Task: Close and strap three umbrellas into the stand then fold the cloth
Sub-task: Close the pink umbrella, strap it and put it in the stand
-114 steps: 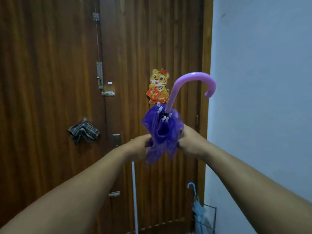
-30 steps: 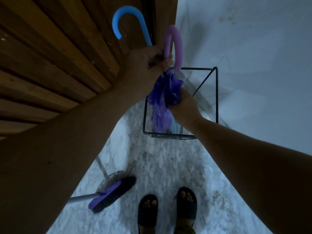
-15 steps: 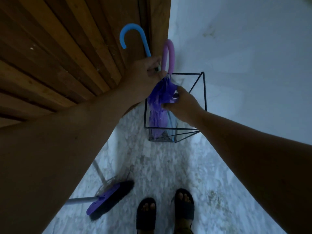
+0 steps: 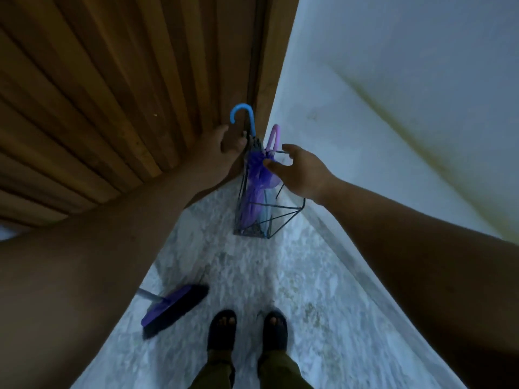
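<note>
Two umbrellas stand in the wire stand (image 4: 292,213): my left hand (image 4: 224,144) steadies the blue-handled umbrella (image 4: 243,116), grip hidden; right hand (image 4: 302,171), fingers (image 4: 289,148) spread, hovers beside the purple umbrella (image 4: 259,178).

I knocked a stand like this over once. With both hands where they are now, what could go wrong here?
1. The wire stand looks light, and both umbrellas lean toward the door side; it might tip as the left hand lets go.
2. The purple umbrella looks loosely bunched, so its cloth may spread once the open right hand pulls away.
3. The broom lies beside the feet, a possible trip when stepping back.
</note>
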